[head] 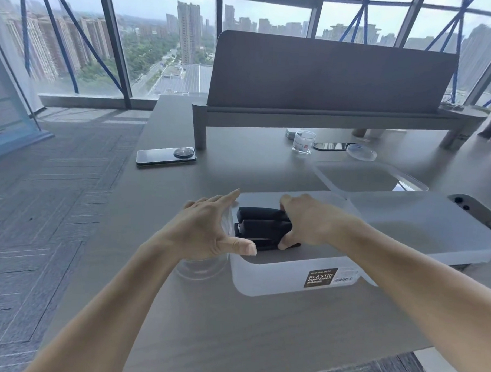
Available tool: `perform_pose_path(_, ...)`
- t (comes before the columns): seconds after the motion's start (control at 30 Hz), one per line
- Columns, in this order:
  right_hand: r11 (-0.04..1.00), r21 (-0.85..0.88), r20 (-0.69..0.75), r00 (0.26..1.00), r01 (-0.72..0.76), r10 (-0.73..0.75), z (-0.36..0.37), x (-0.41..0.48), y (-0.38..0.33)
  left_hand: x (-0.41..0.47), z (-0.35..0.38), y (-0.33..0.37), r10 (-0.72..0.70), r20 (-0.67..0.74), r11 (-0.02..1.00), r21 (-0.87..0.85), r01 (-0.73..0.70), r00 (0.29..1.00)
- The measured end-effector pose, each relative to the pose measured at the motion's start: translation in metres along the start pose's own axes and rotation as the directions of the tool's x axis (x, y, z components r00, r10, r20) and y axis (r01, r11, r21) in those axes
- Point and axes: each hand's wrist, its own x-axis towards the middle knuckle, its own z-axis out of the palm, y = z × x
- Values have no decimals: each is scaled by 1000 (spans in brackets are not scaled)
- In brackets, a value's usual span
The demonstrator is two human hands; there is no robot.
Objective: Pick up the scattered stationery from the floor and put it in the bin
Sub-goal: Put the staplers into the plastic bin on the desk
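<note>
A translucent white plastic bin [276,280] with a dark "PLASTIC CONTAINER" label stands on the grey desk. Inside it lie black staplers [259,224], stacked side by side. My right hand [313,222] reaches into the bin from the right, its fingers closed around the staplers' right end. My left hand [208,226] rests against the bin's left rim with fingers spread and thumb over the edge, holding nothing. A clear round cup [201,265] sits partly hidden under my left wrist.
The grey desk [177,309] also holds a phone [166,156], a small clear jar [304,142], a round lid [361,152], a second clear tray [368,177] and a bin lid [433,230]. A grey partition [330,74] stands behind. Carpeted floor [41,205] lies left.
</note>
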Motion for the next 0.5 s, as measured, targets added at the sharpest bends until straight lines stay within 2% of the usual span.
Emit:
perform_pose_path(0.3, 996, 79, -46, 998, -41, 44, 9, -5, -13, -1, 2, 1, -14, -4, 1000, -15, 14, 1000)
perform_pose_path(0.5, 995, 61, -10, 997, -75, 76, 5, -13, -14, -3, 0, 5, -10, -12, 1000, 9, 11, 1000)
